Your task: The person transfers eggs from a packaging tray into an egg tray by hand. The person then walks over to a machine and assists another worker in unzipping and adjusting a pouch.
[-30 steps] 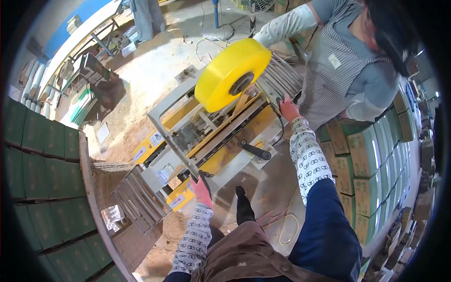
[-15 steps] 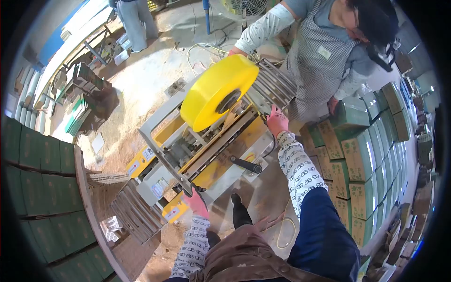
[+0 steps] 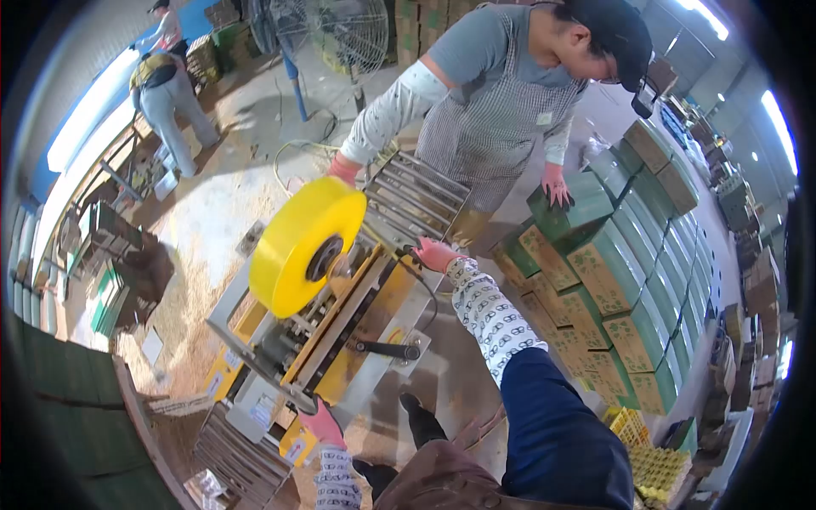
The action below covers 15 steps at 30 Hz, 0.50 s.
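Note:
A carton-sealing machine with a big yellow tape roll (image 3: 293, 246) on top stands in front of me. My left hand (image 3: 321, 422), in a pink glove, is closed on the near lower end of the machine's grey metal frame (image 3: 263, 367). At the frame's other end, beside the roller conveyor (image 3: 416, 194), my right hand (image 3: 438, 255) is closed on the frame too. A black crank handle (image 3: 387, 348) sticks out of the machine's side between my hands. Across from me a co-worker has one gloved hand behind the tape roll and the other on a green carton (image 3: 571, 208).
Stacked green and brown cartons (image 3: 608, 272) rise at the right, with yellow trays (image 3: 654, 467) below them. More green cartons (image 3: 72, 416) line the left edge. A fan (image 3: 344, 34) stands at the back, and two people are by a long table at the upper left.
The view has swung up and right, so the machine and both my hands appear further left and lower. My hands stay on the frame. The co-worker's hand now shows plainly on a carton.

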Motion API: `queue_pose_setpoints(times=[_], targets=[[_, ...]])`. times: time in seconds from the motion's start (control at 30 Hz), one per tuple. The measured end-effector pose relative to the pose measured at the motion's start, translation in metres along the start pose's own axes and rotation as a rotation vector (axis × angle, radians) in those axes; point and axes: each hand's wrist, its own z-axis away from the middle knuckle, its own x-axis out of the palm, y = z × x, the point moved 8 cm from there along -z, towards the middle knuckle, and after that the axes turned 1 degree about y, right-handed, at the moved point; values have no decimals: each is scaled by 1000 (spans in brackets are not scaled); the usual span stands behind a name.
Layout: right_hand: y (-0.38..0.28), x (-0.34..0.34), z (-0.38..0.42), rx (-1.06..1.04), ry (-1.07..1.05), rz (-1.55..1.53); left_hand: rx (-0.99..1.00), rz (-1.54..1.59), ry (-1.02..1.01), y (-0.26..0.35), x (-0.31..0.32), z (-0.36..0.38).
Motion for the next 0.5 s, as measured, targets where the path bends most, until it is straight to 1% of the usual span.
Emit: queue_pose_setpoints(times=[0.03,0.1,0.13,0.23,0.33,0.4,0.43,0.5], targets=[[7,5,-4,29,-30,-39,17,6,-2,1,1,-2],[15,12,-11,82,-81,-122,-12,-18,-17,8,1,-1],[15,9,-8,177,-66,-201,-29,-33,-26,9,-1,0],[17,-1,4,301,-85,-144,30,24,-46,-17,13,-18],[14,-20,22,424,-67,-105,82,-13,-43,3,13,-16],[9,-32,36,497,-88,-115,37,-94,-94,23,6,-13],[8,-36,45,515,-80,-126,14,-135,-116,27,3,-13],[6,-43,62,555,-60,-156,56,-142,-136,21,2,-26]])
